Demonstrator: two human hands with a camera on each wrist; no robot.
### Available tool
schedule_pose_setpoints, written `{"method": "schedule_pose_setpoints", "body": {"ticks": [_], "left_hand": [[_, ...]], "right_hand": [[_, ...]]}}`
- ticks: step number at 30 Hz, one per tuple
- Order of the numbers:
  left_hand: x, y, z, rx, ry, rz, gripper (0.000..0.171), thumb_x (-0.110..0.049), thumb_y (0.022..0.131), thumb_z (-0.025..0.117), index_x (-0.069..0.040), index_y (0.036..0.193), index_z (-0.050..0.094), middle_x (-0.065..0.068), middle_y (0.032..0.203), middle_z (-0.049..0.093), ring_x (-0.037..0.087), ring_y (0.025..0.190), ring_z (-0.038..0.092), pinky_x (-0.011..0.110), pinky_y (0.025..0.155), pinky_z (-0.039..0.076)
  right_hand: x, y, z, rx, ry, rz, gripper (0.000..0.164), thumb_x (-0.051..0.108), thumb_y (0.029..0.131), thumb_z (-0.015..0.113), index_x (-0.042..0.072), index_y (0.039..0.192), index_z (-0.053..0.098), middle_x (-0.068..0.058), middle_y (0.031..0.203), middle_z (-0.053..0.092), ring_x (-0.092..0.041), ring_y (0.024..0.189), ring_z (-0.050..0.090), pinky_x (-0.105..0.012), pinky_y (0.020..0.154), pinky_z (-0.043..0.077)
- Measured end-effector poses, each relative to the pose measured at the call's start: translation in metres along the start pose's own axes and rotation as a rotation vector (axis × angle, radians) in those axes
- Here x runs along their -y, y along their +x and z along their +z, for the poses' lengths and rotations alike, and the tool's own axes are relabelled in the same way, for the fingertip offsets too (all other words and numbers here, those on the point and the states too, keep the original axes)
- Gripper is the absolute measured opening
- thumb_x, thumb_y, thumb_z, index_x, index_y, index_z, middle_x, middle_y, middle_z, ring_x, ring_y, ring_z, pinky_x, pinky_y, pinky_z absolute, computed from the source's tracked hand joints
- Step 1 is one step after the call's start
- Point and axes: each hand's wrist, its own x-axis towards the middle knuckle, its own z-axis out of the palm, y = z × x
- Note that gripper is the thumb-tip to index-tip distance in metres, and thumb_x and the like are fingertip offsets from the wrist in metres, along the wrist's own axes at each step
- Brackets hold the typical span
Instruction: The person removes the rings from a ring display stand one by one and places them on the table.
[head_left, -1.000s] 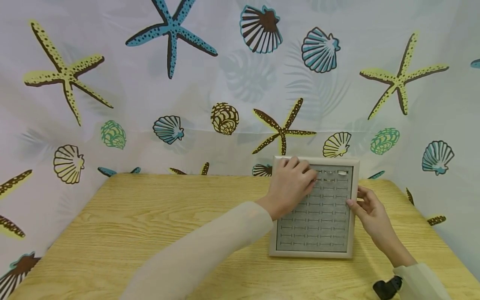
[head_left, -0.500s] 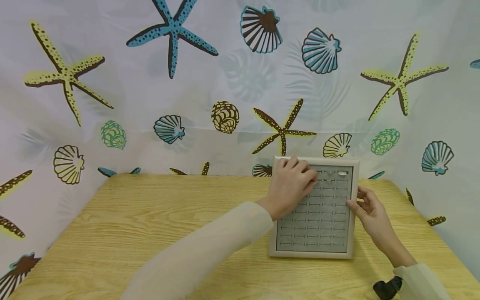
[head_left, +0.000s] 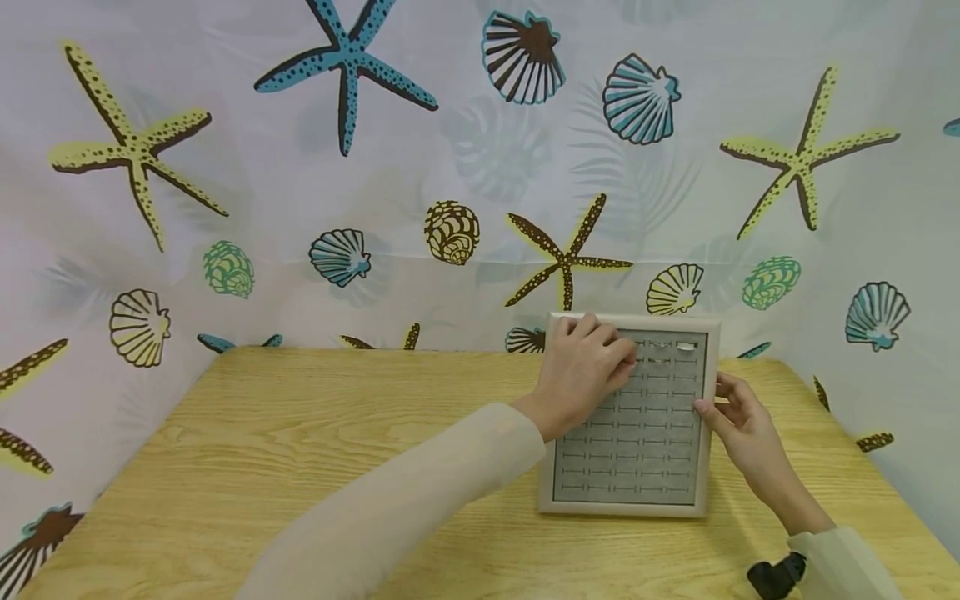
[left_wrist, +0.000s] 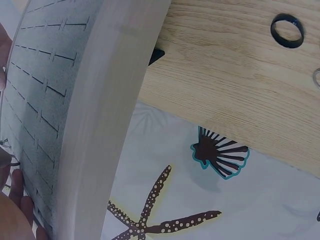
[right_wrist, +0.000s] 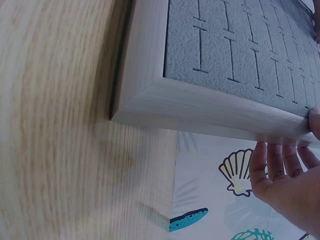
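Observation:
A framed grey ring display board [head_left: 622,467] with rows of slots stands propped upright on the table. My left hand [head_left: 581,371] reaches across its upper left part, fingers curled against the slots. In the left wrist view, a small dark curved edge, seemingly a ring [left_wrist: 15,163], shows at those fingertips; most of it is hidden. My right hand [head_left: 750,429] grips the right side of the frame, thumb in front and fingers behind, as the right wrist view also shows. A wide silvery ring [head_left: 686,346] and smaller rings [head_left: 658,361] sit in the top rows.
Behind the board, a black ring [left_wrist: 287,31] and part of a silvery ring [left_wrist: 317,77] lie on the wooden table [head_left: 300,433]. A black pointed piece [left_wrist: 156,56] sticks out behind the frame. A curtain with shells and starfish [head_left: 420,167] hangs behind.

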Motion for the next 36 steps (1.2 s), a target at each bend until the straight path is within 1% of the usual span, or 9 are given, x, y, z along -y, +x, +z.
{"method": "schedule_pose_setpoints", "body": {"ticks": [6,12,16,22,25,29,33,36], "left_hand": [[0.000,0.000,-0.001,0.016,-0.008,0.002,0.011,-0.035,0.090,0.055,-0.031,0.094,0.065,-0.016,0.090,0.064,0.008,0.084,0.051,0.027,0.077,0.037],[0.000,0.000,-0.003,0.018,-0.012,0.009,0.011,-0.035,0.090,0.054,-0.032,0.093,0.064,-0.017,0.091,0.064,0.008,0.085,0.051,0.027,0.076,0.036],[0.001,0.000,-0.004,0.041,-0.016,0.014,0.010,-0.037,0.090,0.054,-0.032,0.094,0.063,-0.018,0.092,0.064,0.007,0.085,0.050,0.026,0.077,0.036],[0.004,-0.001,-0.011,0.069,-0.072,0.015,0.009,-0.036,0.088,0.057,-0.031,0.094,0.062,-0.017,0.095,0.063,0.007,0.087,0.050,0.028,0.078,0.037],[0.008,-0.004,-0.014,0.072,-0.095,0.012,0.007,-0.035,0.088,0.058,-0.031,0.091,0.062,-0.016,0.094,0.063,0.008,0.089,0.052,0.030,0.081,0.038],[0.013,-0.011,-0.019,0.060,-0.111,0.018,0.006,-0.033,0.087,0.058,-0.029,0.088,0.062,-0.014,0.093,0.063,0.009,0.089,0.053,0.033,0.085,0.040],[0.018,-0.019,-0.024,0.051,-0.123,0.032,0.005,-0.031,0.087,0.059,-0.027,0.086,0.062,-0.013,0.091,0.063,0.010,0.085,0.052,0.034,0.082,0.041],[0.023,-0.027,-0.028,0.060,-0.137,0.039,0.005,-0.030,0.087,0.060,-0.026,0.085,0.061,-0.012,0.089,0.063,0.010,0.082,0.050,0.033,0.077,0.039]], "right_hand": [[0.000,0.000,0.000,-0.002,-0.015,0.007,0.051,0.023,0.096,0.046,-0.001,0.137,0.028,0.015,0.113,0.040,0.011,0.097,0.048,-0.011,0.075,0.045],[-0.001,0.000,-0.001,-0.001,-0.016,0.003,0.050,0.021,0.096,0.046,-0.001,0.137,0.029,0.015,0.113,0.041,0.012,0.097,0.048,-0.011,0.075,0.045],[-0.001,0.000,-0.001,0.000,-0.010,-0.002,0.050,0.022,0.096,0.046,0.000,0.137,0.029,0.014,0.113,0.041,0.010,0.097,0.049,-0.012,0.075,0.045],[-0.002,0.001,-0.001,0.001,-0.011,-0.001,0.050,0.021,0.096,0.046,0.000,0.138,0.028,0.015,0.114,0.041,0.009,0.098,0.050,-0.012,0.075,0.046],[-0.002,0.001,-0.001,0.001,-0.012,0.000,0.051,0.022,0.096,0.046,0.000,0.138,0.029,0.016,0.114,0.041,0.009,0.098,0.050,-0.012,0.075,0.046],[-0.003,0.001,0.000,0.000,-0.014,-0.001,0.051,0.023,0.095,0.046,0.000,0.138,0.029,0.015,0.113,0.042,0.009,0.097,0.050,-0.012,0.075,0.046],[-0.003,0.001,0.000,0.001,-0.018,-0.004,0.049,0.020,0.096,0.045,0.000,0.138,0.029,0.014,0.113,0.042,0.010,0.097,0.049,-0.012,0.075,0.045],[-0.003,0.001,0.000,0.002,-0.020,-0.002,0.049,0.019,0.096,0.046,0.000,0.138,0.029,0.013,0.114,0.041,0.011,0.097,0.049,-0.012,0.075,0.045]]}}
